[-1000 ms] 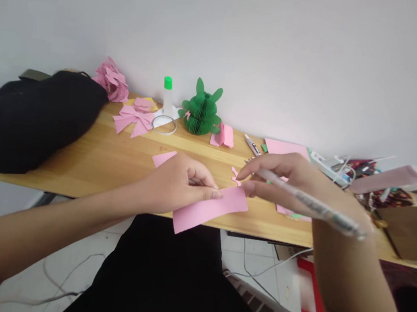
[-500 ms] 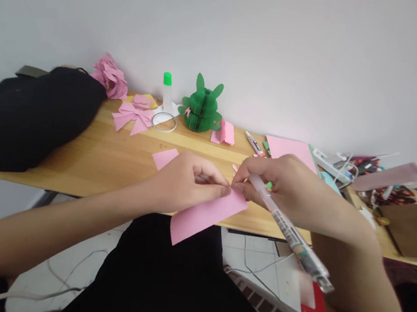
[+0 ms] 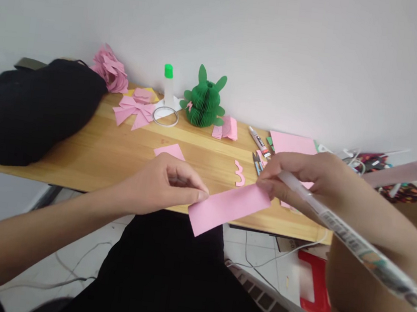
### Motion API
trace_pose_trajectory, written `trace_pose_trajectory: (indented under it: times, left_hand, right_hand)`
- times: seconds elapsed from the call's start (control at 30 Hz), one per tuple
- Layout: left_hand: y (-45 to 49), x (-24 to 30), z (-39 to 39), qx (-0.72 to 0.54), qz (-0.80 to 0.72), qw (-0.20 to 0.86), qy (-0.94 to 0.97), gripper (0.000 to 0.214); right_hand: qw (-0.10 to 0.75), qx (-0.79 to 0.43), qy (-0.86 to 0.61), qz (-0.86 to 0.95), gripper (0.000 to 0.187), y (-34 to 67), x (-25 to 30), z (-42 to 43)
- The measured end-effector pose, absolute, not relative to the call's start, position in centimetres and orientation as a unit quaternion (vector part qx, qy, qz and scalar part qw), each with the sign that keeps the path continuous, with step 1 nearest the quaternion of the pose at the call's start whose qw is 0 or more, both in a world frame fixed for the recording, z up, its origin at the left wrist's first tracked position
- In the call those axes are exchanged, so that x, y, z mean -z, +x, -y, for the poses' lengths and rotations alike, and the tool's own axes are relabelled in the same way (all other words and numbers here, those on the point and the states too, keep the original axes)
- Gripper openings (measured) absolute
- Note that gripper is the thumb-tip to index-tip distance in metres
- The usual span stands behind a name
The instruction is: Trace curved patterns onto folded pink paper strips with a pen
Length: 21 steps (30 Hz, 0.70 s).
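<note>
Fingers on the left hand (image 3: 161,185) are pinched together at one corner of a pink paper strip (image 3: 228,210), in the head view. Right hand (image 3: 322,175) has thumb and fingertips closed on the other end, with a clear pen (image 3: 346,235) tucked in it too. Strip's tilted, up around the near edge of the wooden table (image 3: 128,156). Wiggly pink cutout (image 3: 242,180) lies just beyond it, green honeycomb figure (image 3: 203,109) further back.

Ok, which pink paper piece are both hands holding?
The rectangular strip, its upper corners held by the left hand and right hand; no other pink piece is held.
</note>
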State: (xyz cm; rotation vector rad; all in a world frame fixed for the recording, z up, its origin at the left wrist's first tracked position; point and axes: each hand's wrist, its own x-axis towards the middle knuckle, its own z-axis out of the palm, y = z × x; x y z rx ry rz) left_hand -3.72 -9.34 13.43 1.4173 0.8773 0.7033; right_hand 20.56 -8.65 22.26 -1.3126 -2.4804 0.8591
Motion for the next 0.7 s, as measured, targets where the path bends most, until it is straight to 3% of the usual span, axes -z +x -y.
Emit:
trace_pose_trajectory:
  times: [0.17,0.37,0.57,0.7]
  left_hand:
    - [-2.8,-13.6,9.0,-0.31,-0.371,0.612,0.626,0.01]
    - [0.2,-14.5,9.1,-0.271,-0.38,0.537,0.703,0.031]
    - [-0.1,-14.4,9.1,-0.252,-0.38,0.527,0.717,0.039]
    - [-1.5,-14.0,9.1,-0.241,-0.373,0.555,0.703,0.034]
  right_hand:
    - [0.098,-0.313,-0.431,0.84,0.019,20.2,-22.1,8.6]
    - [0.081,-0.327,-0.445,0.83,0.019,19.1,-22.3,8.8]
    - [0.069,-0.316,-0.45,0.832,0.021,19.5,-22.0,8.8]
    - [0.091,-0.306,-0.435,0.842,0.017,20.5,-21.5,8.5]
